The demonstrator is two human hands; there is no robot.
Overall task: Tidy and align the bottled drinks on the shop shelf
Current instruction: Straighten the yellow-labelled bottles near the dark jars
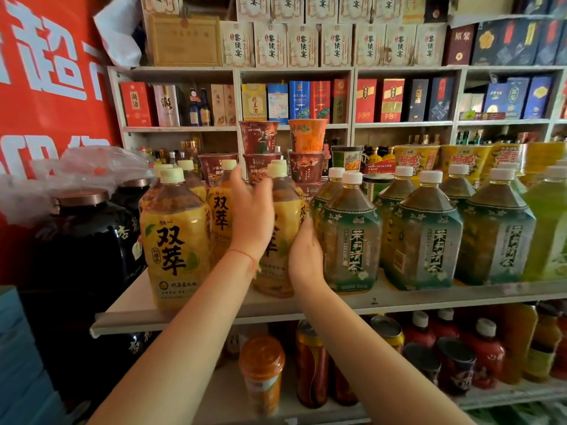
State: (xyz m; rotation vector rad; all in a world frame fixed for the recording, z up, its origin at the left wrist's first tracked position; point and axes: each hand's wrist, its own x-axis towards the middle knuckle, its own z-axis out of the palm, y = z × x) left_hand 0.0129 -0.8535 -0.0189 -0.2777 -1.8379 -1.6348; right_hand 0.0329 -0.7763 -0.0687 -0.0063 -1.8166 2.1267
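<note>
Two bare forearms without sleeves, thin red string bracelet (245, 256) around the left wrist, its loose end hanging toward 6 o'clock, right wrist unadorned

Small grocery or corner shop for sure. Shelf (214, 314) is packed with rows of big tea bottles (175, 240), stacked instant noodle cups (306, 134) behind them, and canned drinks (310, 363) on the tier below. Back wall has cubbies full of boxed liquor (365, 101), plus a red banner (52, 72) with big white lettering.

Yellow bottle's label (273, 240) behind hands
</note>
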